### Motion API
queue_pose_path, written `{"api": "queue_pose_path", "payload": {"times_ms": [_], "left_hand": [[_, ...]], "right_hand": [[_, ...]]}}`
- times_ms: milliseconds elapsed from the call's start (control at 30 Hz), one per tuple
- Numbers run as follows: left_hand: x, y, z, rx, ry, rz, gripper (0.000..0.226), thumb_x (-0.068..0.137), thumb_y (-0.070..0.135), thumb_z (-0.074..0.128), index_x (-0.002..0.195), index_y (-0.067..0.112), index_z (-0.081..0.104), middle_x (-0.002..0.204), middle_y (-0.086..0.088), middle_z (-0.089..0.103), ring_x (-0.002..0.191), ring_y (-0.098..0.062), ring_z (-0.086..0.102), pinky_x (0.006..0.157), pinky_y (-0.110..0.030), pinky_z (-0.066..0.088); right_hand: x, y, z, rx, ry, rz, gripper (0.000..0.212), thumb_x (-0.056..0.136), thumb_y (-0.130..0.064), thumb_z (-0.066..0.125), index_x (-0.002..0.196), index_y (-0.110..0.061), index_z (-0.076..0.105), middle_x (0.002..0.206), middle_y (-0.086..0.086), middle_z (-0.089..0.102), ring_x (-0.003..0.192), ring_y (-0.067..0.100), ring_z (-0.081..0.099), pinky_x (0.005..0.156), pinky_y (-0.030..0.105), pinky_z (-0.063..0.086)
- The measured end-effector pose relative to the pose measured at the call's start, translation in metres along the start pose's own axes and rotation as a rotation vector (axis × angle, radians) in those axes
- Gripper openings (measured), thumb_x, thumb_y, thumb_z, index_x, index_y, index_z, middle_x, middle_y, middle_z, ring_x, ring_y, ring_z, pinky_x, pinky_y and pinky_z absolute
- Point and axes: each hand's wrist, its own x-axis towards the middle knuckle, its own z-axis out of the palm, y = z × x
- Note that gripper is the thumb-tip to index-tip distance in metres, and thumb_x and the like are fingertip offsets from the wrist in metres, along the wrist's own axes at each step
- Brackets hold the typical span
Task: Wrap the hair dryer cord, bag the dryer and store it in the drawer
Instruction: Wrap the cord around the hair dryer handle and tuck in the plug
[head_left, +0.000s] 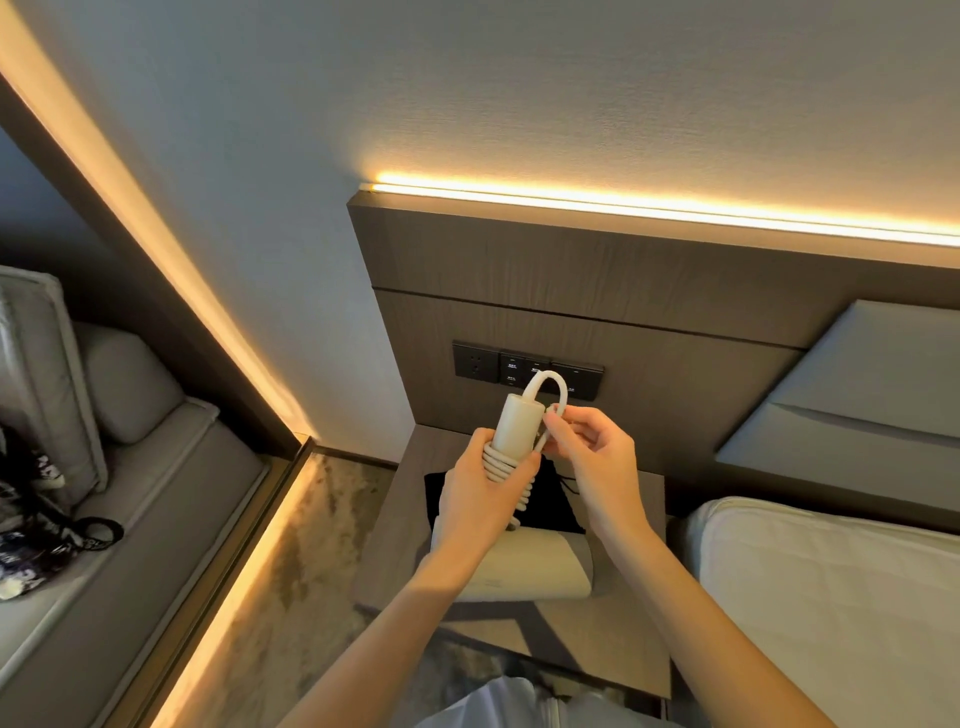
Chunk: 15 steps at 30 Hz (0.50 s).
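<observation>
- The left hand (480, 506) is wrapped around the handle of the hair dryer (511, 434), its fingers curled over the coils of cord (506, 470) wound there.
- The right hand (589, 452) pinches the free end of the cord between thumb and fingertips, just right of the handle tip.
- The dryer is held above the nightstand (400, 525), handle upward; its cream head (535, 569) points down toward the camera.
- A black bag (553, 501) lies flat on the nightstand, under the dryer.
- A socket panel (478, 361) sits on the wall panel behind the nightstand.
- A bed (831, 582) stands right of the nightstand.
</observation>
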Motion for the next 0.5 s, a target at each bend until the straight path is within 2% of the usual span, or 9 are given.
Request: {"api": "queue_pose_path", "payload": {"times_ms": [67, 233, 333, 500], "left_hand": [[-0.001, -0.002, 0.001, 0.032, -0.004, 0.012, 0.049, 0.06, 0.077, 0.052, 0.098, 0.049, 0.04, 0.09, 0.023, 0.057, 0.081, 0.003, 0.062, 0.051, -0.004, 0.045], [-0.001, -0.003, 0.006, 0.056, -0.015, 0.037, 0.038, 0.067, 0.065, 0.058, 0.096, 0.051, 0.037, 0.086, 0.026, 0.054, 0.081, 0.008, 0.06, 0.047, 0.002, 0.039], [0.002, -0.003, 0.007, 0.04, -0.019, 0.027, 0.04, 0.069, 0.06, 0.061, 0.099, 0.044, 0.041, 0.087, 0.024, 0.054, 0.078, -0.001, 0.061, 0.046, 0.003, 0.039], [0.005, -0.008, 0.002, 0.027, -0.004, 0.004, 0.038, 0.07, 0.056, 0.063, 0.099, 0.04, 0.044, 0.087, 0.02, 0.056, 0.079, -0.005, 0.062, 0.046, -0.002, 0.043]], "right_hand": [[0.001, 0.001, -0.004, -0.062, 0.016, -0.02, 0.018, 0.085, -0.019, 0.063, 0.1, -0.01, 0.068, 0.095, 0.003, 0.07, 0.086, 0.013, 0.067, 0.076, 0.023, 0.056], [0.003, 0.001, -0.011, -0.211, 0.027, -0.11, 0.012, 0.085, -0.015, 0.062, 0.095, -0.016, 0.069, 0.081, -0.012, 0.065, 0.076, -0.01, 0.063, 0.063, -0.001, 0.046], [0.006, 0.0, -0.012, -0.256, 0.021, -0.095, 0.012, 0.084, -0.015, 0.063, 0.095, -0.015, 0.069, 0.082, -0.009, 0.065, 0.073, -0.003, 0.062, 0.06, 0.001, 0.044], [0.008, -0.005, -0.014, -0.361, -0.094, -0.095, 0.016, 0.085, -0.018, 0.063, 0.098, -0.012, 0.069, 0.086, -0.005, 0.066, 0.075, 0.002, 0.061, 0.066, 0.008, 0.043]]}}
